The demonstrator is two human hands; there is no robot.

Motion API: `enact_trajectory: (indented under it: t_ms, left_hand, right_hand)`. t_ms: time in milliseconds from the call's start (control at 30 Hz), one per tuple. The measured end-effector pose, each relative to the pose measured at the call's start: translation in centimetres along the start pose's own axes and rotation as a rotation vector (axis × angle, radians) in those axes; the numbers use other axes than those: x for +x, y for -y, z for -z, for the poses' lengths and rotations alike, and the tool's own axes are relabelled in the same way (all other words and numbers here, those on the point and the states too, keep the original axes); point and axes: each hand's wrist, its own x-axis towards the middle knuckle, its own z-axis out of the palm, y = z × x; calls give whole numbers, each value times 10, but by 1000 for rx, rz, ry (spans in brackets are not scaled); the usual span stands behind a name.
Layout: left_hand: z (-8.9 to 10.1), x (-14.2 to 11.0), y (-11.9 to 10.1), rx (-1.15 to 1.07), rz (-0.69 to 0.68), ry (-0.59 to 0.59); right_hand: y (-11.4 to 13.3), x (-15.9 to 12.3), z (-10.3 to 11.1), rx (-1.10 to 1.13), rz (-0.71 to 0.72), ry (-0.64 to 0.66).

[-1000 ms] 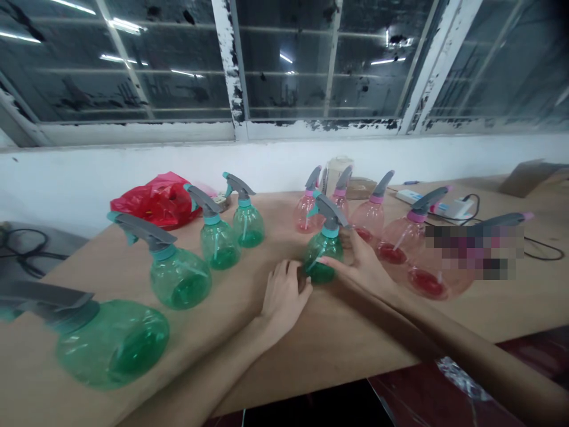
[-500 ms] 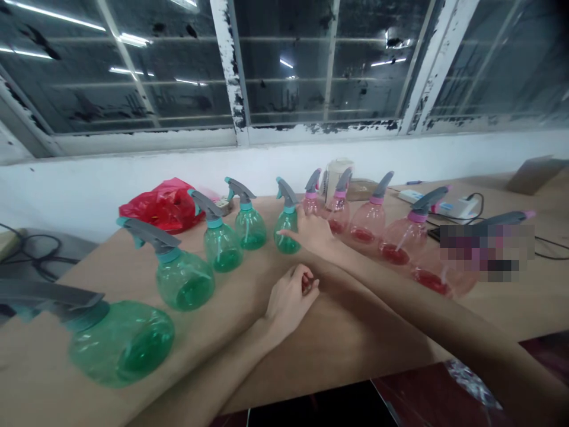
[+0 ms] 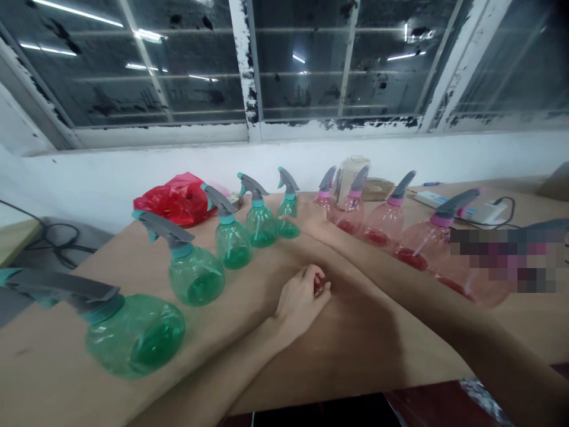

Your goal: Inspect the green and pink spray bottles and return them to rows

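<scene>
Several green trigger spray bottles form a row on the left, with a little green liquid inside. The farthest green spray bottle (image 3: 288, 207) stands upright at my right hand (image 3: 315, 220). That hand's thumb lies across the bottle's front, while its blurred fingers are at the right side, partly hidden. Nearer me, my left hand (image 3: 304, 298) rests on the wooden table (image 3: 347, 356), fingers loosely curled in and nothing visible inside. Several pink spray bottles, such as this one (image 3: 383, 224), make a second row on the right, beyond my right forearm.
A red plastic bag (image 3: 175, 201) lies behind the green row. At the back stand a pale container (image 3: 351, 178) and a brown package (image 3: 377, 190). To the right are a white power strip (image 3: 462, 207) and cables. A wall with windows borders the table's far side.
The farthest green spray bottle has shifted left and slightly back against the others, and my right hand has moved with it. My left hand stays curled on the table. The view has turned slightly left.
</scene>
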Motion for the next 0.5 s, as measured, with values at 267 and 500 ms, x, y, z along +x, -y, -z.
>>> enact_trajectory:
  t_ms: [267, 500]
  left_hand:
    - [-1, 0, 1, 9, 1, 13]
    - [0, 1, 1, 35, 3, 41]
  right_hand:
    - [-5, -6, 5, 0, -53, -17]
    - [-53, -32, 23, 33, -68, -151]
